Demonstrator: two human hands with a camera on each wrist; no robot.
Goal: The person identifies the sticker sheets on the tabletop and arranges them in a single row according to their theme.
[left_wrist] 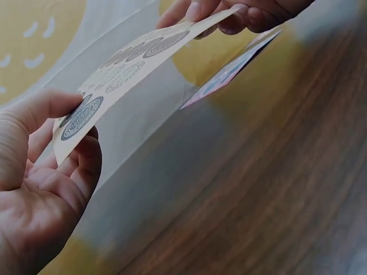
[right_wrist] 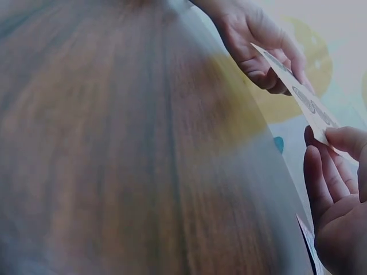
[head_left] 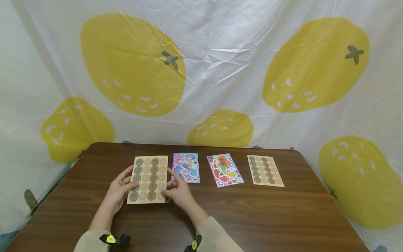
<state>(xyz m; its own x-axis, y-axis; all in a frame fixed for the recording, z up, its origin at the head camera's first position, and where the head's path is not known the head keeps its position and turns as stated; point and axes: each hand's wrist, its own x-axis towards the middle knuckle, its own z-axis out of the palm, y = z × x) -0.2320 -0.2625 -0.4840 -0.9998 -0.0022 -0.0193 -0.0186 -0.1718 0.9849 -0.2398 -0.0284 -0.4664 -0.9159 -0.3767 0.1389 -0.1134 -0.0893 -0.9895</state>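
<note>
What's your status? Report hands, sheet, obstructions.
Left hand and right hand each pinch an edge of the tan round-sticker sheet. Sheet lifted off the wooden table. Mermaid sticker sheet lies close right, nothing blocking.

Table (head_left: pixel 252 210): dark brown wood grain. On it, left to right: tan sheet (head_left: pixel 148 179) with brown and beige round stickers; purple-bordered mermaid sheet (head_left: pixel 186 167), teal and blue; second mermaid sheet (head_left: pixel 225 170), orange and green; another tan sheet (head_left: pixel 265 170). Backdrop (head_left: pixel 220 63) behind table: white, yellow lemons.

A dark wood-grain counter (head_left: pixel 252 217) with rounded corners carries three sticker sheets in a row. Two colourful mermaid sheets (head_left: pixel 186 167) (head_left: pixel 225 170) lie beside a tan sheet of round seals (head_left: pixel 265 170).
</note>
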